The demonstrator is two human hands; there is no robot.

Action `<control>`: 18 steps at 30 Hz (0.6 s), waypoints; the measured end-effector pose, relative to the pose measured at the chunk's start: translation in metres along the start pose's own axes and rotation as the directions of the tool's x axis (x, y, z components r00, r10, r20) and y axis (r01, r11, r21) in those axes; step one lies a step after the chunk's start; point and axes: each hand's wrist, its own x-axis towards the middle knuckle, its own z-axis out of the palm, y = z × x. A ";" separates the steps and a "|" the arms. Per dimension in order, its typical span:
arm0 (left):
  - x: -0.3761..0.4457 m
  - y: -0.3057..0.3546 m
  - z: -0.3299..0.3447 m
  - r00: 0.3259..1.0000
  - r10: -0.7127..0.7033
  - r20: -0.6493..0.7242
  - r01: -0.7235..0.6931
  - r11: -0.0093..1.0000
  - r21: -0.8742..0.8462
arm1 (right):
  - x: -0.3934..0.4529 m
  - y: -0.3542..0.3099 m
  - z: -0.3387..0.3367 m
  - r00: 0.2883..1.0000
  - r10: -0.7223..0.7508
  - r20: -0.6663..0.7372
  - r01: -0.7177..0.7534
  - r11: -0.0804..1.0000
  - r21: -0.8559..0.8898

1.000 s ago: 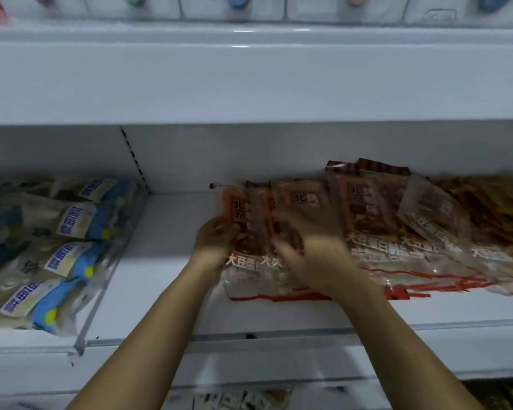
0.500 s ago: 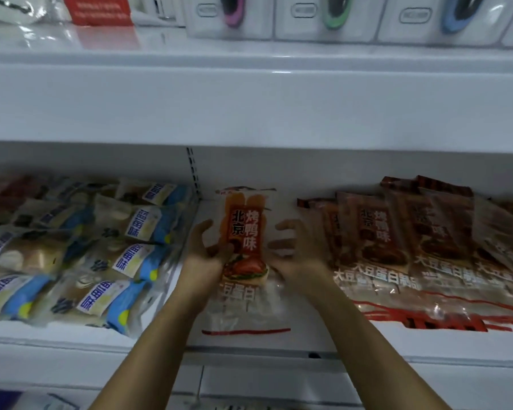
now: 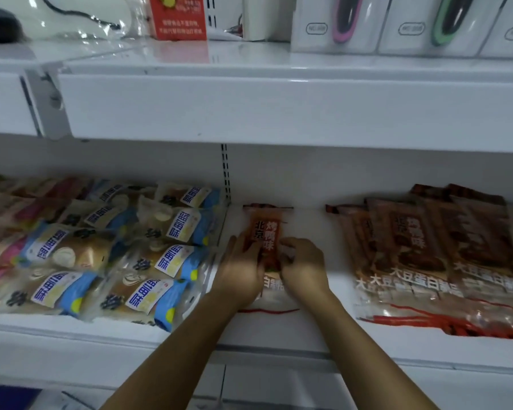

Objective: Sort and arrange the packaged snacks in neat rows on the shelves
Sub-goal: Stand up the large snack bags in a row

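Both hands (image 3: 274,269) curled on packet (image 3: 267,232)

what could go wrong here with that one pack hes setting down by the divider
Both hands, left hand and right hand, cover the orange snack pack, so it could end up skewed rather than square. It lies apart from the brown pack row, which may leave a gap. Pushed further left, it could crowd the shelf divider beside the bread packs.
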 end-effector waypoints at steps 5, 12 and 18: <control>-0.009 0.035 -0.016 0.976 0.012 -0.219 -0.048 0.986 -0.160 | -0.037 0.009 -0.061 0.957 -0.195 -0.217 0.166 0.975 -0.147; 0.025 0.154 0.000 0.984 0.019 0.177 0.124 0.641 -0.758 | -0.036 0.100 -0.175 0.924 0.009 -0.383 -0.192 0.876 -0.443; 0.048 0.220 0.014 0.977 0.008 0.213 0.129 0.772 -0.623 | -0.050 0.119 -0.169 0.973 0.033 -0.228 -0.136 0.881 -0.453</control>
